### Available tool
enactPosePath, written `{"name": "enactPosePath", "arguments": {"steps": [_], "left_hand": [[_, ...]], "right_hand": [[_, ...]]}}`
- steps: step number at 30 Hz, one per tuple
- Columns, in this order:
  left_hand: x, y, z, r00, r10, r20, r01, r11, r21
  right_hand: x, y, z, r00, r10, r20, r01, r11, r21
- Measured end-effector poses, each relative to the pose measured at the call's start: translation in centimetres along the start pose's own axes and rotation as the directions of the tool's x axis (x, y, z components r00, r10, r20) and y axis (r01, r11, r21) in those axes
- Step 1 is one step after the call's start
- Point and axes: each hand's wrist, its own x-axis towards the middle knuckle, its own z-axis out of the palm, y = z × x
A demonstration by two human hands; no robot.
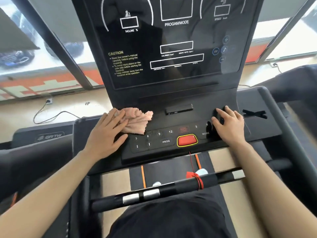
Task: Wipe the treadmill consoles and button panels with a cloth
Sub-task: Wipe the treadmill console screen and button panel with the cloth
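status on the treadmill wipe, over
Left hand flat on pink cloth, upper left of button panel. Right hand open, resting over panel's right-side buttons. Red safety key mid-panel.

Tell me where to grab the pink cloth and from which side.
Grip the cloth at its bunched middle folds, from above on the left. It lies crumpled on the console ledge, so the raised creases likely pinch easiest. The left hand lies flat on its left part; curling that hand should gather it.
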Motion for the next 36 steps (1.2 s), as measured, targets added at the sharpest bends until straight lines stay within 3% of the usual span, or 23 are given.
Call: {"name": "enactPosePath", "arguments": {"steps": [5,12,30,36], "left_hand": [[-2.6,2.7,0.4,0.974,-0.123,-0.189,0.085,0.977,-0.196],[-2.3,4.9,2.2,0.995,-0.040,0.093,0.050,0.993,-0.108],[11.6,14.8,0.5,0.936,0.296,0.189,-0.292,0.955,-0.050],[16.1,17.7,-0.2,0.891,0.399,0.216,-0.404,0.914,-0.022]], "right_hand": [[-0.2,-0.1,-0.2,1.000,-0.001,0.015,0.001,1.000,0.012],[-0.5,0.2,-0.5,0.998,-0.028,0.056,0.028,1.000,-0.008],[-1.0,3.4,-3.0,0.981,-0.120,0.151,0.097,0.984,0.152],[-1.5,5.2,-4.1,0.998,-0.063,-0.002,0.062,0.978,0.199]]}}
